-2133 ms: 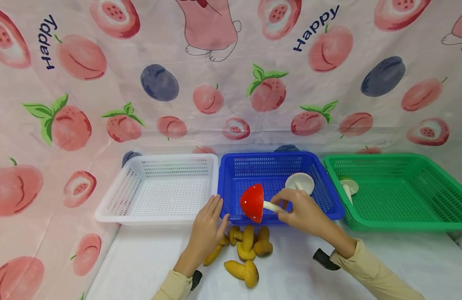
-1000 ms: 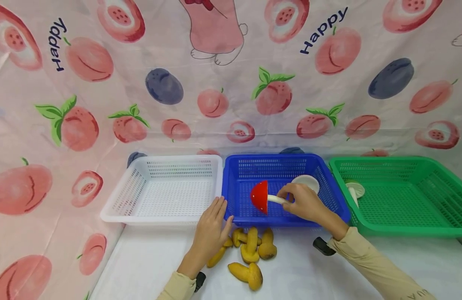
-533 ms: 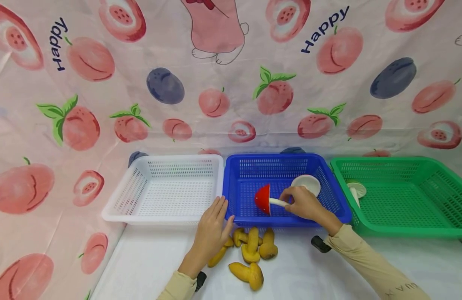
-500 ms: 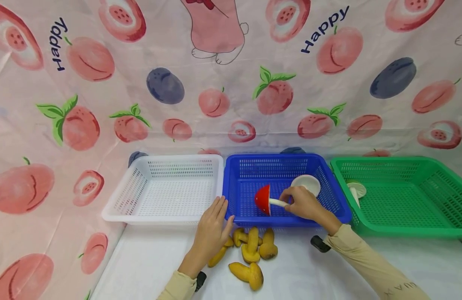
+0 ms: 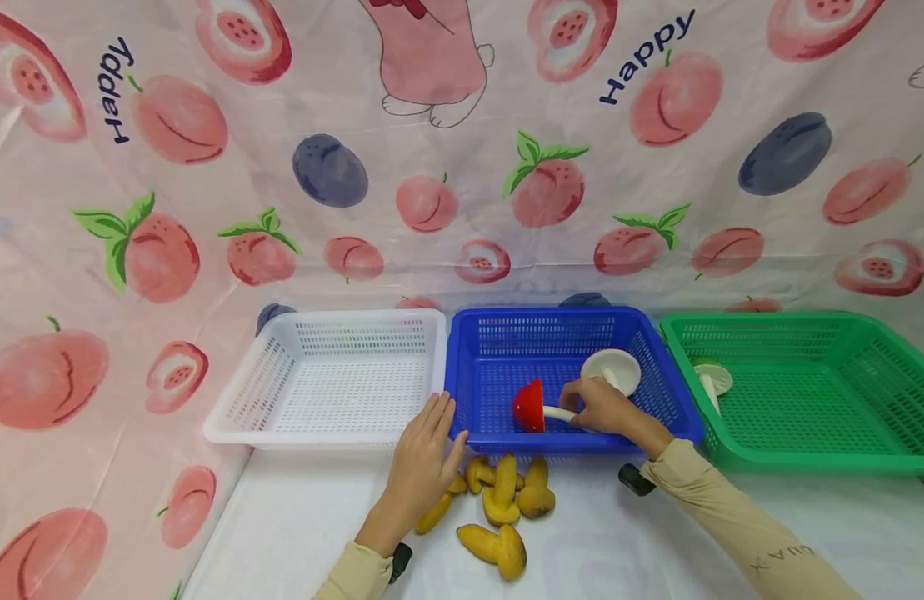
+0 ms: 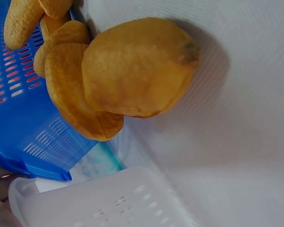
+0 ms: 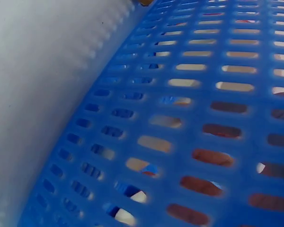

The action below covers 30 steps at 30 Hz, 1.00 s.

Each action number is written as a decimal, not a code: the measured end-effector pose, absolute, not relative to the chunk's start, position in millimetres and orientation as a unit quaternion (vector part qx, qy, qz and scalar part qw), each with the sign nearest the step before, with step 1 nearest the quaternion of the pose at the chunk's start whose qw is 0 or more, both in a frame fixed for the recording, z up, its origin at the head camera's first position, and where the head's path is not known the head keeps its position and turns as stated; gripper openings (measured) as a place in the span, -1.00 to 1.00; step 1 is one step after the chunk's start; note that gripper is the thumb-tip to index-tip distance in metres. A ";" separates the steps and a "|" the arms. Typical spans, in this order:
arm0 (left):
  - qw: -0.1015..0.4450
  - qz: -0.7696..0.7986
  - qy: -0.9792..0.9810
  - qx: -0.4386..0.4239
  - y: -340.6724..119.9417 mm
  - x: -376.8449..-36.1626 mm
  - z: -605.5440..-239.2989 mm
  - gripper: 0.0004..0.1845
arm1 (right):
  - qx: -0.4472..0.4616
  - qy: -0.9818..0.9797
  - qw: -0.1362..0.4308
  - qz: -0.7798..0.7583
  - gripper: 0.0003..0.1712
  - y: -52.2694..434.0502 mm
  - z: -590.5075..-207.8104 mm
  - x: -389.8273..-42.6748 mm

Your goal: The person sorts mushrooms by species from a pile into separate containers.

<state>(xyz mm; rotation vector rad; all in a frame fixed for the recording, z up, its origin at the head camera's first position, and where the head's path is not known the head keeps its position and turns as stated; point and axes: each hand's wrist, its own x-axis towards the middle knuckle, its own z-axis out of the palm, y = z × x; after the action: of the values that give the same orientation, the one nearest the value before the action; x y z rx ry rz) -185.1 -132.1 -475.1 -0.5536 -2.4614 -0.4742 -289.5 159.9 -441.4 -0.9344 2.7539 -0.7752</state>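
Right hand (image 5: 600, 407) pinching red mushroom (image 5: 531, 407) by its stem, low inside blue basket (image 5: 469, 417) (white mushroom (image 5: 610, 369) behind). Left hand (image 5: 420, 462) flat, fingers straight, against basket's front edge.

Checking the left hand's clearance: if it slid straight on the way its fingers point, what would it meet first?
Probably the front rim where the white basket meets the blue basket. The left hand lies flat, fingertips apparently just short of it; depth is unclear.

Perforated plastic blue basket (image 5: 656, 392); matt yellow mushrooms (image 5: 499, 500)
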 end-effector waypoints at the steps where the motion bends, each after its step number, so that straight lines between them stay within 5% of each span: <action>1: 0.285 -0.177 -0.919 -0.208 -131.7 -185.2 -475.0 -0.48 | -0.310 0.913 0.066 -0.257 -0.80 160.4 -440.7 -289.1; 9: 0.290 -0.176 -0.918 -0.205 -132.5 -184.5 -474.7 -0.49 | -0.309 0.909 0.072 -0.269 -0.85 164.9 -432.6 -280.6; 30: 0.207 -0.242 -0.931 -0.182 -131.6 -178.7 -456.6 -0.48 | -0.293 0.920 -0.029 -0.259 -0.76 190.2 -411.0 -250.2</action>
<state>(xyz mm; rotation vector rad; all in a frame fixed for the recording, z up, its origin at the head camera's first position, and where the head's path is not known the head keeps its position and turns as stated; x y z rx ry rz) -178.7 -131.6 -456.6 -0.5072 -2.5921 -0.6728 -250.2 190.2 -411.0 -0.9384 2.9440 -0.8299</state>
